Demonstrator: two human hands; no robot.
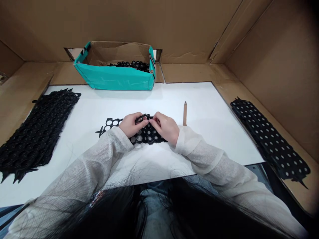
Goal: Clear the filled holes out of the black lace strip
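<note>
A black plastic panel (149, 134) with rows of round holes lies on the white board in front of me. Toward its left end the holes show white, while several nearer the middle look filled with grey discs. My left hand (133, 124) is closed at the panel's far edge, thumb and fingers pinched around a black ring-shaped part (145, 117). Just to the right, my right hand (165, 127) is closed too, thumb and fingertips pinching at the same edge. What lies between the right fingertips is mostly hidden. A black pointed tab sticks out at the panel's left end.
A teal-edged cardboard box (119, 78) at the back holds several black ring parts (134, 64). Black panels are stacked at the left (37, 129); disc-filled panels (269, 139) lie at the right. A brown pointed stick (185, 114) rests on the white board (211, 106). Cardboard walls surround the board.
</note>
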